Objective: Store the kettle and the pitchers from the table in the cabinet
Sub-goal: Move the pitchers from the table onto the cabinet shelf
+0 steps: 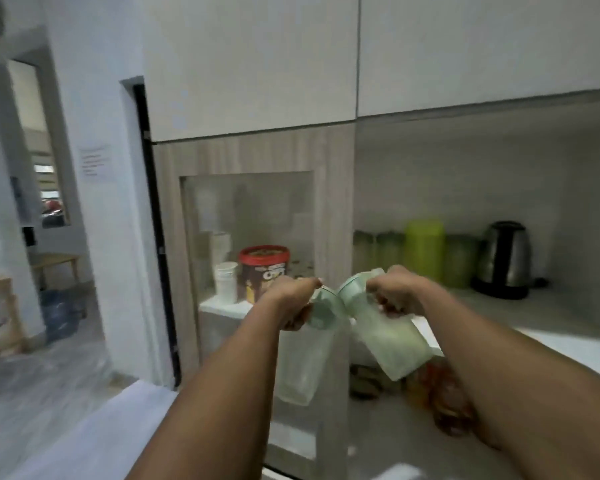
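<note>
In front of a wood-grain cabinet (pixel 253 157) with a glass-fronted door, a person's two bare arms reach forward from the bottom of the view. The left hand (pixel 293 299) is clenched around the handle of a translucent pale green pitcher (pixel 305 362), which hangs roughly upright below the fist. The right hand (pixel 400 294) is likewise closed around the handle of a second pale green pitcher (pixel 392 341), and this one is tilted, its base swung out toward the lower right. The two pitchers' green lids meet, or nearly meet, between the hands; blur makes it hard to tell whether they touch.

Behind the glass, on a white shelf, stand a stack of white cups (pixel 226 282) and, just beside it on the right, a brown tub with a red lid (pixel 264 271).

To the right opens a countertop niche (pixel 551 317) beneath pale upper cupboards. At its back, a row of green containers (pixel 425 252) stands against the wall, one of them taller and brighter lime. At the right end of that row, a stainless steel kettle (pixel 504 259) with a black lid sits upright on its base.

On the left, a white wall and a doorway lead to another room with a wooden table.
</note>
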